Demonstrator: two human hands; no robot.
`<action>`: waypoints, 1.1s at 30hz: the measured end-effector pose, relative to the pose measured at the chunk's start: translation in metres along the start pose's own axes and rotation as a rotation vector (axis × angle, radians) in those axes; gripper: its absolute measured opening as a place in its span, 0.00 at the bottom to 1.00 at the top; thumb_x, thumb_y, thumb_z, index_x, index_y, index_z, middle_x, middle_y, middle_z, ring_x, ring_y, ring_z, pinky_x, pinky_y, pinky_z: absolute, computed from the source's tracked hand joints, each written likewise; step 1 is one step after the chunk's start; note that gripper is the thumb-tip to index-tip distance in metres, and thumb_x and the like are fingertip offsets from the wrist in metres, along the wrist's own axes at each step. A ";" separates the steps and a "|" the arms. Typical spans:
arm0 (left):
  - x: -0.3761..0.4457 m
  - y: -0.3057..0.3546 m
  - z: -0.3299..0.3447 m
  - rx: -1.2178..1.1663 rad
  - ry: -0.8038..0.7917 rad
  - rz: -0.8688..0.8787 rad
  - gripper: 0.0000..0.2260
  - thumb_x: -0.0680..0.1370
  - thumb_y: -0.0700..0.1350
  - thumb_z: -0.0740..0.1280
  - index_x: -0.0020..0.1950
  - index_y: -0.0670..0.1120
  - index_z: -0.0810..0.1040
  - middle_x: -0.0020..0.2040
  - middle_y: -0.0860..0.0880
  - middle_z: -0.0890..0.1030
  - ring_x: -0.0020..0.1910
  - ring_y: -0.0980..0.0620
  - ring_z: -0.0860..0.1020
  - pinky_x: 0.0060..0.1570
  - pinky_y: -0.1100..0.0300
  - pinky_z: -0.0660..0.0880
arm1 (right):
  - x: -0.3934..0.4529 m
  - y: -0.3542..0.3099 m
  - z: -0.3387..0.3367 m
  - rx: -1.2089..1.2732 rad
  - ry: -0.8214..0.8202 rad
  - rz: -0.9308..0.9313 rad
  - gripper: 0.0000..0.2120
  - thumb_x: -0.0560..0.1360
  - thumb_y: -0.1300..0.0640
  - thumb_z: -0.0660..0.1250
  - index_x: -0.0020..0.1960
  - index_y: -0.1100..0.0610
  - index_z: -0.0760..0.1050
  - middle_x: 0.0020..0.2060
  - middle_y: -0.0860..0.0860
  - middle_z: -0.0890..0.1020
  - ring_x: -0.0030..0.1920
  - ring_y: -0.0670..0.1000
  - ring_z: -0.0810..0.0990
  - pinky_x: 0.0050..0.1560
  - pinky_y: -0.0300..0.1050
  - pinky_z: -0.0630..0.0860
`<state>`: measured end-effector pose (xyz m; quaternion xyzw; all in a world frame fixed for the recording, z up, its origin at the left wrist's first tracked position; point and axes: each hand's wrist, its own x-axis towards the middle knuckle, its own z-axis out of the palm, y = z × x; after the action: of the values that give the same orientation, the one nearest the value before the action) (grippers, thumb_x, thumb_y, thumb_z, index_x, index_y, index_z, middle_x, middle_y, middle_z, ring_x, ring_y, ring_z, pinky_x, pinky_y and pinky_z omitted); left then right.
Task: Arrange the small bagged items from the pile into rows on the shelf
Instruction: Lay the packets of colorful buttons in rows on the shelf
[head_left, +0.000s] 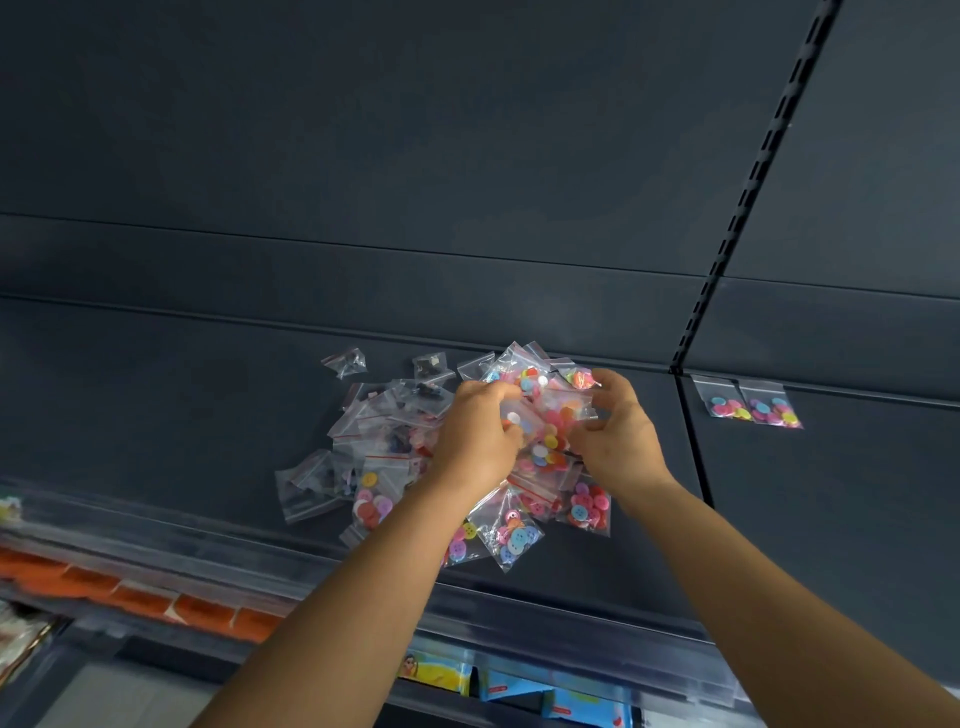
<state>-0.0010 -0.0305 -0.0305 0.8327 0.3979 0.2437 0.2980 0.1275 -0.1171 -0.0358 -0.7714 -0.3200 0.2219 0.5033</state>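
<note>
Bags of coloured buttons lie in a loose pile (441, 457) on the dark shelf (156, 405), heaped over each other at all angles. I have both hands in the top of the heap: my left hand (480, 431) has its fingers curled round a bag (517, 415), and my right hand (618, 431) pinches bags at the far side. Two bags (748, 408) already lie side by side, well apart to the right, starting a row. I judge each bag light, thin and slippery, with buttons that shift inside, so it will sag and slide against its neighbours. Pinching the flat sealed strip at the red zip line looks safest, lifting one bag clear at a time.
</note>
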 end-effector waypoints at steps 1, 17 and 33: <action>0.001 0.001 0.000 0.006 0.002 -0.025 0.20 0.76 0.37 0.68 0.66 0.50 0.72 0.63 0.48 0.70 0.40 0.60 0.74 0.44 0.66 0.71 | 0.000 0.000 -0.001 0.003 0.008 0.027 0.32 0.73 0.66 0.65 0.71 0.47 0.59 0.52 0.43 0.71 0.44 0.47 0.79 0.37 0.43 0.78; 0.010 0.041 0.008 -0.171 0.056 0.030 0.02 0.75 0.45 0.69 0.43 0.48 0.79 0.35 0.59 0.78 0.34 0.63 0.75 0.31 0.73 0.70 | -0.001 -0.006 -0.046 0.210 0.094 0.019 0.08 0.75 0.56 0.67 0.38 0.54 0.80 0.31 0.52 0.83 0.31 0.48 0.77 0.36 0.45 0.77; 0.025 0.161 0.132 -0.447 -0.203 -0.060 0.04 0.76 0.45 0.67 0.42 0.48 0.80 0.38 0.53 0.84 0.33 0.57 0.78 0.43 0.54 0.81 | 0.020 0.054 -0.207 0.016 0.373 0.103 0.04 0.72 0.56 0.67 0.40 0.52 0.79 0.32 0.44 0.82 0.33 0.47 0.78 0.34 0.40 0.74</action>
<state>0.1810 -0.1319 -0.0083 0.7543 0.3266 0.2320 0.5202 0.2937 -0.2491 -0.0043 -0.8105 -0.1796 0.1029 0.5480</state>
